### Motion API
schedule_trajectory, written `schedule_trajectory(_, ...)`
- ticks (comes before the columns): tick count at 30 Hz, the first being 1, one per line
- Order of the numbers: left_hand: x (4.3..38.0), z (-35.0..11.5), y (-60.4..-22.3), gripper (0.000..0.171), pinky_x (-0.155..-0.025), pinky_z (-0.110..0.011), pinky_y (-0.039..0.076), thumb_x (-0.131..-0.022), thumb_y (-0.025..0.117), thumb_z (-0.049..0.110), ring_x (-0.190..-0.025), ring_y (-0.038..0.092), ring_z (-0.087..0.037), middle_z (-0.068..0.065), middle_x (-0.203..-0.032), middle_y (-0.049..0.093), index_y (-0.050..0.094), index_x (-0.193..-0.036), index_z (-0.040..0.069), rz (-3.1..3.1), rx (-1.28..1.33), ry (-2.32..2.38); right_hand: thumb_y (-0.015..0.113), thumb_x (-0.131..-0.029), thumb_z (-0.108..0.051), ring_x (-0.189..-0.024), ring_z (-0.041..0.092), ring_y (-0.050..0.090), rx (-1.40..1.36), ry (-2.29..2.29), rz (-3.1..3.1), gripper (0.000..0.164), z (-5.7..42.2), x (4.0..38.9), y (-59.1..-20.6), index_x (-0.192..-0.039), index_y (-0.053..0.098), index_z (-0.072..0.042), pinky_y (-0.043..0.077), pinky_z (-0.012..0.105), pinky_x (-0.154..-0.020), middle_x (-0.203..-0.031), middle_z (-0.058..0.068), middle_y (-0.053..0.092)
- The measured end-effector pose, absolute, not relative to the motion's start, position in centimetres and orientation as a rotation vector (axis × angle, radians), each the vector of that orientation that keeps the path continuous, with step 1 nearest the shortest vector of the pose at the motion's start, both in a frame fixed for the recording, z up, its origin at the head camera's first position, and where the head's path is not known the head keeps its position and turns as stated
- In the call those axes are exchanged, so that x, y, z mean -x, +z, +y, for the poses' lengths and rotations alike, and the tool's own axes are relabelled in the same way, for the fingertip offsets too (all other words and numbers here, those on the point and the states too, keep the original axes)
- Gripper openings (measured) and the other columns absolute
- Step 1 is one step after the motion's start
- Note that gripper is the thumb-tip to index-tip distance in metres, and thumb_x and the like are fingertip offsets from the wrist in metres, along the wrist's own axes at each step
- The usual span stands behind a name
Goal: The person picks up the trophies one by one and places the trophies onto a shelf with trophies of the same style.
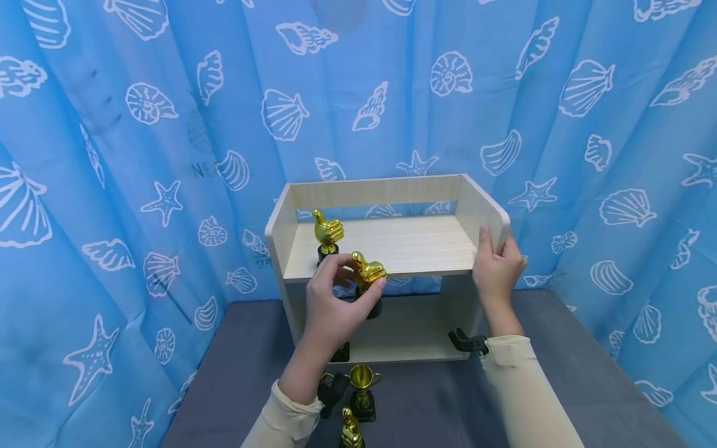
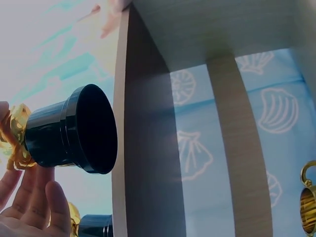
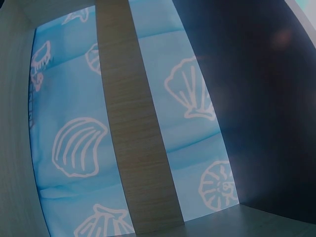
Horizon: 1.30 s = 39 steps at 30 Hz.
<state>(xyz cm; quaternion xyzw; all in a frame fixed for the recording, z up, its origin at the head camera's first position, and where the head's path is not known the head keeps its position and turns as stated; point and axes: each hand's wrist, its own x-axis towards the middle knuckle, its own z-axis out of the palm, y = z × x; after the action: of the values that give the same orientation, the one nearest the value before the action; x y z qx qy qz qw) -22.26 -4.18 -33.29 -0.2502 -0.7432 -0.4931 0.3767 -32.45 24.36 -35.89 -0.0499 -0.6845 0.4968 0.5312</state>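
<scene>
My left hand [image 1: 336, 305] pinches a small gold thumbs-up trophy [image 1: 370, 274] between thumb and fingers, just in front of the upper board of a pale wooden two-tier shelf [image 1: 414, 246]. In the left wrist view, the held trophy's black base [image 2: 74, 131] tips toward the camera, close to the board's front edge. A second gold thumbs-up trophy [image 1: 327, 231] stands upright at the left end of the upper board. My right hand [image 1: 498, 270] grips the front edge of the shelf's right side panel. The right wrist view shows only the shelf's lower level and curtain behind it.
On the dark grey table [image 1: 426, 404], in front of the shelf, stands a gold cup trophy [image 1: 361, 378]. Nearer is another gold trophy [image 1: 351, 429], partly cut off. A gold cup [image 2: 308, 210] shows on the shelf's lower level. A blue shell-print curtain [image 1: 358, 81] hangs behind.
</scene>
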Motion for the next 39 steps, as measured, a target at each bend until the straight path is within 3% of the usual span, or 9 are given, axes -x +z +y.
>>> schedule_trajectory(6, 23.0, -4.4, -33.1, 0.042, -0.067, -0.035, 0.055, -0.079, 0.080, 0.041, -0.083, 0.062, -0.010, 0.004, -0.100, 0.062, 0.063, -0.111, 0.020, -1.896, 0.635, -1.286, 0.066, -0.092, -0.044, -0.110, 0.016, 0.069, 0.123, 1.197, -1.633, 0.044, 24.4, 32.6, -35.9, -0.116, 0.071, -0.008, 0.056, 0.044, -0.091, -0.116, 0.006, 0.073)
schedule_trajectory(12, 22.7, -4.1, -32.5, 0.040, -0.069, -0.032, 0.056, -0.077, 0.084, 0.029, -0.083, 0.064, -0.012, 0.002, -0.099, 0.063, 0.063, -0.108, 0.016, -1.911, 0.620, -1.304, 0.066, -0.091, -0.044, -0.111, 0.016, 0.068, 0.123, 1.199, -1.635, 0.043, 24.5, 32.7, -36.1, -0.118, 0.070, -0.009, 0.055, 0.045, -0.092, -0.117, 0.005, 0.072)
schedule_trajectory(18, 21.5, -3.7, -30.8, 0.039, -0.069, -0.044, 0.056, -0.077, 0.084, 0.016, -0.082, 0.064, -0.023, -0.008, -0.099, 0.063, 0.063, -0.109, 0.006, -1.883, 0.627, -1.336, 0.066, -0.092, -0.044, -0.111, 0.015, 0.068, 0.125, 1.201, -1.639, 0.043, 24.5, 32.7, -36.1, -0.118, 0.070, -0.010, 0.055, 0.044, -0.092, -0.117, 0.004, 0.072)
schedule_trajectory(21, 22.1, -3.7, -30.7, 0.039, -0.068, -0.044, 0.057, -0.078, 0.083, 0.019, -0.081, 0.064, -0.020, -0.006, -0.099, 0.063, 0.063, -0.109, 0.009, -1.883, 0.636, -1.333, 0.066, -0.091, -0.044, -0.111, 0.016, 0.068, 0.134, 1.201, -1.637, 0.044, 24.5, 32.7, -36.1, -0.117, 0.070, -0.009, 0.055, 0.044, -0.092, -0.117, 0.006, 0.072)
schedule_trajectory(27, 24.2, -4.1, -31.5, 0.040, -0.067, -0.031, 0.056, -0.079, 0.082, 0.036, -0.080, 0.063, -0.009, 0.004, -0.100, 0.062, 0.062, -0.110, 0.019, -1.898, 0.634, -1.290, 0.066, -0.091, -0.045, -0.109, 0.018, 0.069, 0.148, 1.203, -1.642, 0.046, 24.4, 32.6, -36.1, -0.116, 0.070, -0.007, 0.056, 0.045, -0.091, -0.115, 0.008, 0.073)
schedule_trajectory(35, 24.9, -3.8, -31.2, 0.041, -0.066, -0.034, 0.056, -0.079, 0.081, 0.037, -0.078, 0.061, -0.008, 0.005, -0.099, 0.061, 0.062, -0.109, 0.017, -1.910, 0.643, -1.259, 0.067, -0.091, -0.044, -0.110, 0.017, 0.068, 0.133, 1.204, -1.635, 0.045, 24.5, 32.4, -36.0, -0.118, 0.070, -0.008, 0.055, 0.045, -0.093, -0.117, 0.007, 0.072)
schedule_trajectory(39, 25.1, -3.6, -30.9, 0.040, -0.066, -0.030, 0.054, -0.079, 0.082, 0.036, -0.079, 0.062, -0.008, 0.005, -0.099, 0.061, 0.062, -0.108, 0.017, -1.904, 0.642, -1.252, 0.067, -0.091, -0.044, -0.110, 0.017, 0.069, 0.129, 1.208, -1.635, 0.045, 24.5, 32.5, -36.0, -0.118, 0.070, -0.009, 0.055, 0.045, -0.092, -0.117, 0.006, 0.072)
